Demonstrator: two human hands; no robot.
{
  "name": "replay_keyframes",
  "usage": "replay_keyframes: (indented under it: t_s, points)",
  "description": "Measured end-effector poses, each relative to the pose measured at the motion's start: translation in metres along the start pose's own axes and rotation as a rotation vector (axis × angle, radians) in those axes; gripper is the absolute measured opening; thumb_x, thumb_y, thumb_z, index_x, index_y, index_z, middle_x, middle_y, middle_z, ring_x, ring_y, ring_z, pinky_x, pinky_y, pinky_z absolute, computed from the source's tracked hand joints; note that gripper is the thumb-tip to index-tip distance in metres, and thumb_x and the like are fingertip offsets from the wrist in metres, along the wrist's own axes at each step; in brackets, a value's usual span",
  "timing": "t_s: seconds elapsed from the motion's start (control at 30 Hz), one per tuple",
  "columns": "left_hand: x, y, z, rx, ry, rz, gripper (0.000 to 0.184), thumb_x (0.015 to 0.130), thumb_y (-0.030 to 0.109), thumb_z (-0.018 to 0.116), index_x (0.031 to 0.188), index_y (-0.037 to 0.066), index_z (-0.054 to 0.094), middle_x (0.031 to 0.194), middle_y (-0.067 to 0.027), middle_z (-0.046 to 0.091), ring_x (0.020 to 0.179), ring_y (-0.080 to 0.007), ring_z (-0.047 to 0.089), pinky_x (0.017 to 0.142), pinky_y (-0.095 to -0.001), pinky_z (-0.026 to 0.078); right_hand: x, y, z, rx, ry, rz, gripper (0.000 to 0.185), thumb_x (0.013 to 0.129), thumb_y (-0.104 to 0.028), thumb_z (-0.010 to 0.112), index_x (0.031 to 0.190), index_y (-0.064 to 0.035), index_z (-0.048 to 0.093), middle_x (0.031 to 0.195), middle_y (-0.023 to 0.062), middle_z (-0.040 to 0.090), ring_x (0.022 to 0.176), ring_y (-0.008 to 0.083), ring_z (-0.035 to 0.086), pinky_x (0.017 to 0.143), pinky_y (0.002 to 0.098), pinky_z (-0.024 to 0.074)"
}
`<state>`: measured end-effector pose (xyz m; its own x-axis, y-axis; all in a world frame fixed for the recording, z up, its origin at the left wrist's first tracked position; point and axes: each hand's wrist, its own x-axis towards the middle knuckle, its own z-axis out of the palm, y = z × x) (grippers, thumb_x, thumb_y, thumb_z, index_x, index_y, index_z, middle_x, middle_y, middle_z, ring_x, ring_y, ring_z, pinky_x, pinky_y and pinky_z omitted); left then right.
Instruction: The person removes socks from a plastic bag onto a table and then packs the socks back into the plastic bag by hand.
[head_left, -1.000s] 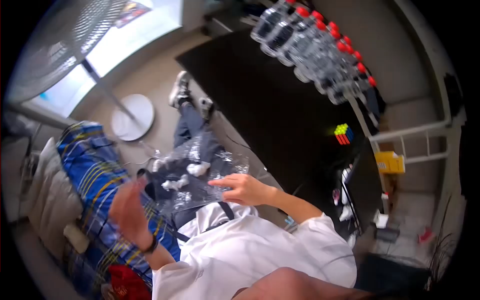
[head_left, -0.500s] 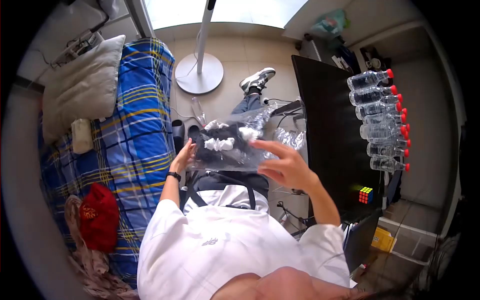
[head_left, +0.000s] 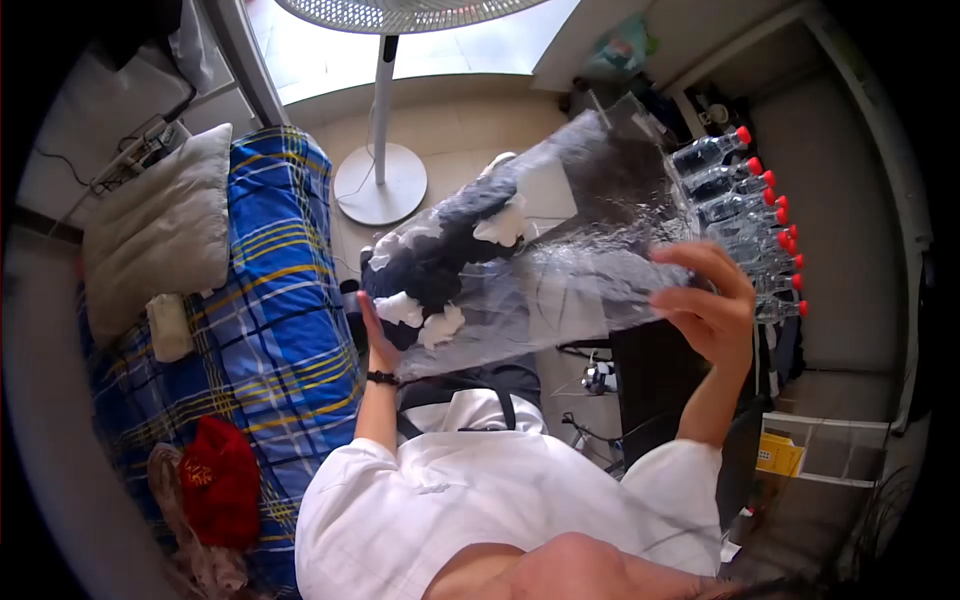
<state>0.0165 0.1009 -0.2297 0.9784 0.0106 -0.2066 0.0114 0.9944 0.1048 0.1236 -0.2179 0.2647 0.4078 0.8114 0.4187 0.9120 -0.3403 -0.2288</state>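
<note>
A large clear plastic bag is stretched out in front of my chest, tilted up toward the right. Gathered in its left part lies a soft black item with white puffy pieces; I cannot make out what it is. My left hand, with a dark band on the wrist, holds the bag's left end, its fingers mostly hidden behind the plastic. At the right side of the bag, my right hand grips the film between thumb and bent fingers.
A bed with a blue checked cover stands on the left, bearing a grey pillow and red cloth. A white standing fan is ahead. Several red-capped bottles line the dark table on the right.
The bag has been lifted and spread wider toward the right. My right hand has moved right and now has the film in its fingers. The black and white contents are tilted.
</note>
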Motion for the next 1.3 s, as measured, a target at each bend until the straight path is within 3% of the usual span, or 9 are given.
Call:
replay_keyframes:
  t_s: [0.03, 0.1, 0.17, 0.47, 0.6, 0.83, 0.9, 1.03, 1.3]
  points:
    - [-0.011, -0.007, 0.047, 0.154, 0.119, 0.118, 0.089, 0.093, 0.078, 0.04, 0.145, 0.006, 0.05, 0.128, -0.015, 0.066, 0.115, -0.0292, 0.066, 0.101, -0.0453, 0.053, -0.023, 0.006, -0.008, -0.029, -0.003, 0.063, 0.016, 0.07, -0.006, 0.081, 0.085, -0.0056, 0.074, 0.11, 0.0122, 0.073, 0.1, 0.0304, 0.069, 0.079, 0.0372, 0.0551]
    - [-0.005, -0.003, 0.106, -0.031, -0.463, -0.062, 0.085, 0.097, 0.074, 0.038, 0.148, 0.006, 0.046, 0.136, -0.0132, 0.062, 0.12, -0.0286, 0.063, 0.104, -0.0439, 0.051, -0.077, 0.016, -0.01, 0.053, 0.039, 0.336, 0.014, 0.073, -0.003, 0.079, 0.086, -0.0044, 0.074, 0.111, 0.0124, 0.072, 0.1, 0.0293, 0.069, 0.078, 0.0355, 0.0538]
    - [-0.012, -0.008, 0.201, 0.214, -0.03, 0.0, 0.081, 0.099, 0.072, 0.037, 0.144, 0.006, 0.05, 0.126, -0.0116, 0.068, 0.114, -0.0287, 0.067, 0.102, -0.0414, 0.053, -0.126, 0.02, 0.002, 0.005, 0.206, 0.52, 0.011, 0.077, 0.0, 0.076, 0.088, -0.0034, 0.074, 0.113, 0.0133, 0.071, 0.103, 0.0274, 0.068, 0.079, 0.0345, 0.0529]
    - [0.119, -0.066, 0.384, 0.653, -0.157, -0.623, 0.047, 0.104, 0.045, 0.054, 0.129, 0.005, 0.062, 0.122, -0.0118, 0.071, 0.101, -0.0244, 0.073, 0.089, -0.0407, 0.06, -0.332, 0.054, 0.096, 0.283, 0.927, 0.989, 0.007, 0.095, -0.006, 0.068, 0.096, 0.0011, 0.069, 0.127, 0.0165, 0.067, 0.116, 0.0242, 0.063, 0.097, 0.0328, 0.0491]
    - [0.112, -0.116, 0.504, 1.164, -0.302, -0.497, 0.061, 0.106, 0.047, 0.047, 0.156, 0.015, 0.037, 0.154, -0.0168, 0.042, 0.13, -0.0394, 0.054, 0.105, -0.0624, 0.045, -0.325, 0.05, 0.106, 0.0, 0.822, 1.015, 0.006, 0.089, -0.007, 0.072, 0.092, -0.0014, 0.072, 0.115, 0.0124, 0.072, 0.109, 0.0252, 0.065, 0.091, 0.034, 0.0505]
    - [0.151, -0.156, 0.614, 1.064, -0.571, -0.577, 0.052, 0.107, 0.041, 0.044, 0.144, 0.004, 0.043, 0.135, -0.022, 0.058, 0.125, -0.0494, 0.055, 0.101, -0.077, 0.041, -0.31, 0.04, 0.105, -0.176, 0.652, 1.036, 0.01, 0.08, -0.009, 0.076, 0.09, -0.0066, 0.073, 0.118, 0.0082, 0.065, 0.113, 0.0299, 0.058, 0.095, 0.0397, 0.0485]
    - [0.158, -0.17, 0.634, 1.032, -0.764, -0.669, 0.057, 0.105, 0.046, 0.048, 0.145, 0.006, 0.039, 0.153, -0.0275, 0.033, 0.129, -0.0573, 0.047, 0.101, -0.0818, 0.036, -0.308, 0.038, 0.104, -0.188, 0.66, 1.031, 0.01, 0.08, -0.009, 0.076, 0.089, -0.0067, 0.072, 0.117, 0.0079, 0.065, 0.111, 0.0296, 0.058, 0.094, 0.0398, 0.0487]
    - [0.14, -0.188, 0.668, 1.029, -0.792, -0.604, 0.053, 0.107, 0.041, 0.043, 0.143, 0.003, 0.042, 0.149, -0.0287, 0.041, 0.134, -0.0554, 0.044, 0.109, -0.0775, 0.033, -0.31, 0.038, 0.106, -0.177, 0.682, 1.018, 0.01, 0.079, -0.007, 0.076, 0.087, -0.0069, 0.071, 0.114, 0.007, 0.064, 0.107, 0.0284, 0.059, 0.092, 0.0396, 0.0489]
    - [0.097, -0.104, 0.648, 0.893, -0.864, -0.344, 0.065, 0.11, 0.04, 0.023, 0.162, 0.007, 0.005, 0.168, -0.0239, -0.002, 0.154, -0.0449, -0.003, 0.125, -0.0636, -0.001, -0.313, 0.037, 0.106, -0.191, 0.661, 1.01, 0.01, 0.08, -0.007, 0.075, 0.088, -0.0066, 0.07, 0.114, 0.0073, 0.062, 0.106, 0.0273, 0.059, 0.093, 0.0391, 0.0492]
